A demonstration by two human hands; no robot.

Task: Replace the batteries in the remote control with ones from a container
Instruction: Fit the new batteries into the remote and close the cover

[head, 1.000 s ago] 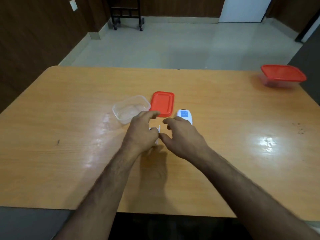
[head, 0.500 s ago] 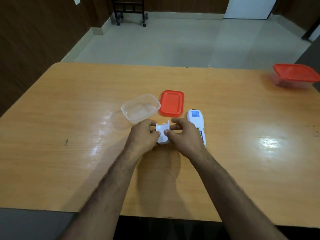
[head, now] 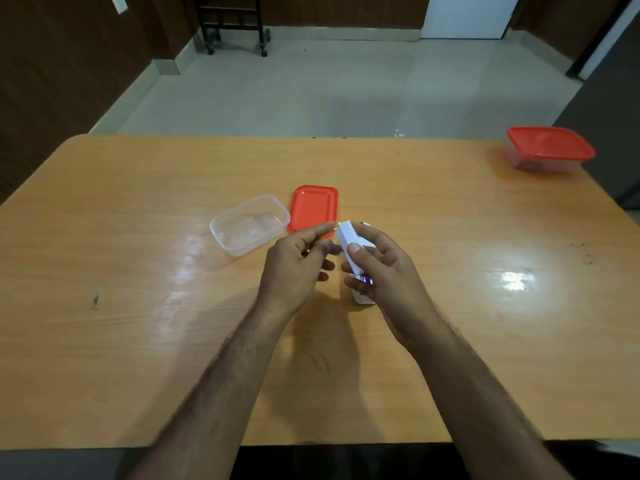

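1. Near the frame's centre, the right hand (head: pixel 384 268) holds a white cover (head: pixel 351 244) lifted off the bench (head: pixel 104 341), thumb pressed on its face and fingers curled behind it.
2. The left hand (head: pixel 294 265) is just beside it, index finger straight and touching the cover's top edge, the other fingers loosely curled and holding nothing.
3. Under the right hand lies the remote (head: pixel 363 296), mostly hidden; whether batteries are seated in it cannot be told.
4. The step in hand looks like refitting the cover. To do it well: line its edge up with the remote's slot, keep it flat, slide rather than force.
5. Further up, at centre, the clear container (head: pixel 249 225) stands open, apparently empty, with its red lid (head: pixel 313 207) just beside it.
6. At upper right sits a second, lidded box (head: pixel 550 150).
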